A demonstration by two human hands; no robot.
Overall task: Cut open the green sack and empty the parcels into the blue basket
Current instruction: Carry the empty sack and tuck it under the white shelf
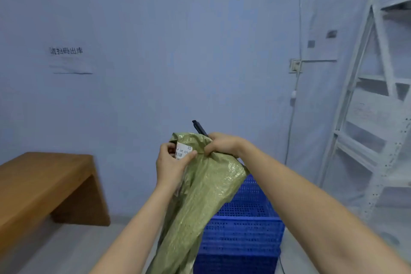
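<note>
I hold the green woven sack (200, 202) up in front of me, its body hanging down to the lower edge of the view. My left hand (171, 163) pinches the sack's top by a white shipping label (183, 151). My right hand (222, 143) grips the bunched top of the sack, and a dark, thin tool (199, 128) sticks up from this fist. The blue perforated basket (249, 229) stands on the floor just behind and to the right of the sack. No parcels show.
A wooden bench (44, 187) stands at the left against the wall. White metal shelving (373, 100) rises on the right. A cable and wall socket (295, 65) are on the wall behind the basket. Paper signs hang on the wall.
</note>
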